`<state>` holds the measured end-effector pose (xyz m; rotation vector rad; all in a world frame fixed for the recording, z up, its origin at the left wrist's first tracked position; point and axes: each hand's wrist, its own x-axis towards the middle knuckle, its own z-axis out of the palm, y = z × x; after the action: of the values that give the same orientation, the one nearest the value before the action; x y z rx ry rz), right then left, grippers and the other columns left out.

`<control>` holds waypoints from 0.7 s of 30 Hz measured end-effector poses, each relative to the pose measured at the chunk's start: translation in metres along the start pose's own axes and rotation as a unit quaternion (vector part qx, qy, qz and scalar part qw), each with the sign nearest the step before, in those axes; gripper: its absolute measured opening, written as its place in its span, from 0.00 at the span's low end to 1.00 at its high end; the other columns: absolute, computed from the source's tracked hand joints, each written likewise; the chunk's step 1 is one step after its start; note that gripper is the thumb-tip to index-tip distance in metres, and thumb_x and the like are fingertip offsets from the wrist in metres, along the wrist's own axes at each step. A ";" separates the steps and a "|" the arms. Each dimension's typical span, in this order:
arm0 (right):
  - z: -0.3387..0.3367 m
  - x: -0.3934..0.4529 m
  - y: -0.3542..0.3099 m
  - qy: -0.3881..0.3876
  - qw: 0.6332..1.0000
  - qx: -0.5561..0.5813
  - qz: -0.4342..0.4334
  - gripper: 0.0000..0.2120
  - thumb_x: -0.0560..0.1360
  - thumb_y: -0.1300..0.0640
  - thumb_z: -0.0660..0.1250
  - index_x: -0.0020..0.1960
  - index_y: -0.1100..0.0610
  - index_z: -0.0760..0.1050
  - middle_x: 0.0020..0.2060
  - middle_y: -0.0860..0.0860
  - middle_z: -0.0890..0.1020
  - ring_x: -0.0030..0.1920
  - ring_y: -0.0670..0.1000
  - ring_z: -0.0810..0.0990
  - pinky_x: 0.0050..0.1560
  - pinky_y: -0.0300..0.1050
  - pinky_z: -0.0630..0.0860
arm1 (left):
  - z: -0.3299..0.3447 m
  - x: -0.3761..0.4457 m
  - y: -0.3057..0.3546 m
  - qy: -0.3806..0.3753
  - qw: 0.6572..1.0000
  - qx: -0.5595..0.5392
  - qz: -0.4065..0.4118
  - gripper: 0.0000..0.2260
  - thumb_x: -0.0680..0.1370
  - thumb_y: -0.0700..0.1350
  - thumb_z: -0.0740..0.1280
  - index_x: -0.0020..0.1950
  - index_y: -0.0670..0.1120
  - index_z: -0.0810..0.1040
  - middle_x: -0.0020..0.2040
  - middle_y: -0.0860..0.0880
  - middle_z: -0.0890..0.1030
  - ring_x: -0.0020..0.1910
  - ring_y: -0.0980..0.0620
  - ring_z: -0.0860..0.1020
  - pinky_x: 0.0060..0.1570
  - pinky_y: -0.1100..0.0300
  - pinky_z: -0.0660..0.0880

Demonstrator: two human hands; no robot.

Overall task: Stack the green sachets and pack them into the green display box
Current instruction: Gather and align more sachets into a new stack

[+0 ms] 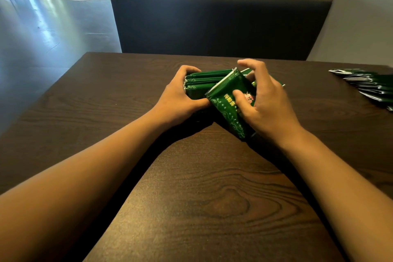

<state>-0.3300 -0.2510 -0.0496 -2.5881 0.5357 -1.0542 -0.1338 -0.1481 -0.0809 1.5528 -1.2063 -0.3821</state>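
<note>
Head view: left hand (178, 95) grips stacked glossy foil sachets (202, 83); right hand (263, 100) pinches one flat sachet (227, 100).

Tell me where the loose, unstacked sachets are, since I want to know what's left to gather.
In the head view, the loose sachets lie fanned out on the wooden table at its far right edge, beyond the right hand.

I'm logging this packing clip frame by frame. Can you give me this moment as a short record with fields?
left hand: left hand grips one end of the stack of green sachets
right hand: right hand pinches a front sachet, tilted against the stack
loose sachets: spare sachets lie apart at the right edge
surface: dark wooden table
display box: not clearly visible
stage: stacking, nothing packed yet
</note>
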 end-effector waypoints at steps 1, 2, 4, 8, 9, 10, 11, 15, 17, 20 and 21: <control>-0.002 0.000 0.001 0.013 1.000 -0.006 -0.002 0.26 0.78 0.56 0.70 0.73 0.53 0.66 0.47 0.46 0.74 0.47 0.49 0.78 0.44 0.49 0.79 | 0.000 0.000 0.000 0.000 1.000 0.002 -0.001 0.29 0.71 0.45 0.82 0.67 0.49 0.71 0.61 0.53 0.81 0.60 0.58 0.81 0.64 0.53 0.79; -0.004 0.001 0.003 0.024 1.000 -0.012 0.001 0.26 0.78 0.55 0.71 0.73 0.52 0.66 0.48 0.47 0.75 0.48 0.49 0.78 0.44 0.48 0.78 | 0.000 0.000 0.000 0.000 1.000 0.006 -0.003 0.29 0.71 0.45 0.82 0.67 0.49 0.71 0.61 0.54 0.80 0.60 0.59 0.81 0.63 0.55 0.79; -0.006 0.002 0.006 0.038 0.999 -0.015 0.012 0.26 0.77 0.55 0.73 0.72 0.52 0.68 0.50 0.49 0.76 0.48 0.49 0.78 0.44 0.48 0.78 | 0.000 -0.001 0.001 -0.003 1.000 0.015 -0.007 0.30 0.71 0.45 0.82 0.68 0.49 0.71 0.61 0.54 0.80 0.60 0.60 0.80 0.63 0.59 0.78; -0.009 0.003 0.009 0.054 0.998 -0.025 -0.002 0.20 0.75 0.55 0.75 0.64 0.54 0.74 0.51 0.48 0.80 0.51 0.45 0.78 0.48 0.47 0.79 | -0.001 0.000 0.002 -0.014 1.000 0.024 -0.007 0.31 0.71 0.44 0.81 0.69 0.49 0.70 0.62 0.55 0.78 0.63 0.60 0.78 0.65 0.60 0.76; -0.010 0.004 0.010 0.055 0.998 -0.031 -0.011 0.18 0.75 0.56 0.75 0.62 0.55 0.76 0.51 0.49 0.81 0.52 0.45 0.78 0.49 0.48 0.79 | -0.001 0.000 0.003 -0.019 0.999 0.025 -0.007 0.31 0.71 0.44 0.81 0.69 0.49 0.69 0.63 0.55 0.77 0.63 0.59 0.78 0.66 0.59 0.76; -0.009 0.004 0.011 0.054 0.998 -0.039 -0.020 0.16 0.74 0.56 0.76 0.60 0.55 0.77 0.51 0.49 0.82 0.52 0.46 0.78 0.50 0.49 0.79 | -0.002 0.000 0.003 -0.025 0.999 0.024 -0.007 0.32 0.71 0.44 0.81 0.70 0.49 0.69 0.63 0.56 0.77 0.64 0.58 0.77 0.66 0.58 0.76; -0.009 0.004 0.011 0.054 0.997 -0.050 -0.027 0.15 0.74 0.57 0.76 0.58 0.56 0.77 0.51 0.50 0.82 0.51 0.48 0.78 0.50 0.51 0.79 | -0.002 0.000 0.004 -0.032 0.999 0.022 -0.008 0.33 0.70 0.45 0.82 0.70 0.50 0.69 0.63 0.56 0.76 0.65 0.58 0.77 0.67 0.57 0.76; -0.003 0.002 0.013 0.051 0.993 -0.094 -0.050 0.13 0.73 0.57 0.75 0.56 0.54 0.78 0.50 0.50 0.82 0.51 0.54 0.77 0.50 0.57 0.75 | -0.001 -0.003 0.006 -0.048 0.999 0.008 -0.006 0.38 0.65 0.53 0.82 0.70 0.50 0.68 0.63 0.56 0.76 0.64 0.58 0.78 0.65 0.59 0.77; 0.001 0.001 0.011 0.048 0.992 -0.102 -0.064 0.13 0.73 0.57 0.76 0.55 0.54 0.79 0.49 0.50 0.83 0.51 0.54 0.77 0.50 0.54 0.72 | -0.001 -0.004 0.007 -0.051 0.999 -0.007 -0.005 0.40 0.63 0.56 0.80 0.70 0.49 0.68 0.63 0.56 0.76 0.62 0.60 0.79 0.62 0.62 0.78; 0.007 0.001 0.006 0.034 0.990 -0.105 -0.086 0.12 0.73 0.57 0.76 0.55 0.54 0.79 0.49 0.49 0.83 0.51 0.54 0.76 0.51 0.51 0.70 | -0.001 -0.005 0.008 -0.054 0.999 -0.010 -0.004 0.39 0.64 0.57 0.80 0.70 0.50 0.68 0.63 0.55 0.76 0.62 0.59 0.79 0.60 0.62 0.79; 0.010 0.001 0.004 0.029 0.989 -0.106 -0.094 0.13 0.73 0.57 0.76 0.55 0.54 0.79 0.49 0.49 0.83 0.51 0.54 0.76 0.50 0.51 0.69 | -0.001 -0.004 0.008 -0.056 0.998 -0.007 -0.003 0.39 0.64 0.57 0.80 0.70 0.50 0.68 0.64 0.55 0.76 0.63 0.59 0.78 0.61 0.61 0.78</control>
<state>-0.3237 -0.2534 -0.0573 -2.8473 0.4444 -1.1957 -0.1393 -0.1433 -0.0750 1.5399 -1.2823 -0.4852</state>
